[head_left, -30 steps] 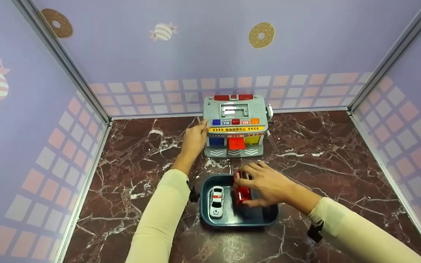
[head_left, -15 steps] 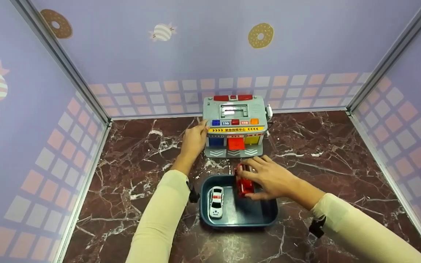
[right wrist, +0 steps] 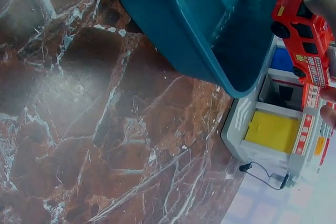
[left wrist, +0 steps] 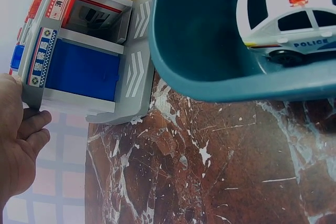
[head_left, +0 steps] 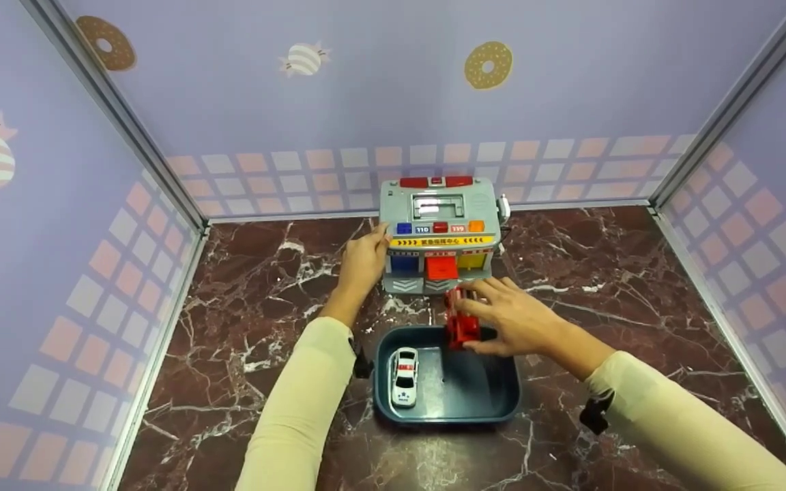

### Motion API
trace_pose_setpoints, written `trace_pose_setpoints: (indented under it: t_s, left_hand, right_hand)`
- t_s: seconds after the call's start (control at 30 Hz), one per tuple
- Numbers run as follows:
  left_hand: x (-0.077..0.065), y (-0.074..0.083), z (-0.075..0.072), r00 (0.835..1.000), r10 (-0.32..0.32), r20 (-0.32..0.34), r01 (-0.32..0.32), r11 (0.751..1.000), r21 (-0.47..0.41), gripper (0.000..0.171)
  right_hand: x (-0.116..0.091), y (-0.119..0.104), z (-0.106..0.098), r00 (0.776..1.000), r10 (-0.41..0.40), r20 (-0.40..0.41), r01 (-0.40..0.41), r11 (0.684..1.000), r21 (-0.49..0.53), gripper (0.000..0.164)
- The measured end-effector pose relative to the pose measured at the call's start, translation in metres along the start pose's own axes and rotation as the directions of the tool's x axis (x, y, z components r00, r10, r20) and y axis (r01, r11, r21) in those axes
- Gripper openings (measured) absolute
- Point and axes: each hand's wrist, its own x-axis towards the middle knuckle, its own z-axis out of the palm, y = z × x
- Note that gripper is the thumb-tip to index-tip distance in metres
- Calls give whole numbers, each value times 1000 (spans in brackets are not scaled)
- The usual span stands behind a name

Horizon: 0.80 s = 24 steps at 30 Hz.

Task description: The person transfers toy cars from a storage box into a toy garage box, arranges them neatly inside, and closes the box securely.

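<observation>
My right hand [head_left: 519, 317] holds a red toy fire truck [head_left: 460, 326] by its sides, over the far rim of a dark teal tub [head_left: 447, 417]. In the right wrist view the truck [right wrist: 307, 40] hangs above the tub's wall, with fingers and thumb around it. At the left side of a grey toy garage [head_left: 403, 201], my left hand [head_left: 364, 262] grips the roof's front corner. The garage has a blue door [left wrist: 81, 72], a yellow door [right wrist: 272, 131] and a raised red middle door [head_left: 441, 268] with its bay open. A white toy police car [head_left: 404, 378] lies in the tub.
The garage stands near the back wall [head_left: 263, 102] on a brown marbled tabletop [head_left: 604, 307]. Patterned panels enclose the left and right sides. A black cord [right wrist: 262, 171] hangs at the garage's right side.
My right hand has lifted the fire truck out of the tub and moved it forward toward the garage. The left hand stays at the garage corner; police car and tub have not moved.
</observation>
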Motion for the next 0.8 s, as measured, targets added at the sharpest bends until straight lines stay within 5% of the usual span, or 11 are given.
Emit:
trace_pose_setpoints:
  t_s: [0.4, 0.8]
  left_hand:
    - [-1, 2, -2, 1000, 4, -1, -4, 1000, -4, 38]
    - [1, 3, -1, 999, -37, 2, 37, 999, -16, 33]
  right_hand:
    - [-1, 16, -2, 998, 64, -13, -63, 997, 41, 76]
    - [-8, 34, -1, 980, 192, 56, -196, 976, 93, 76]
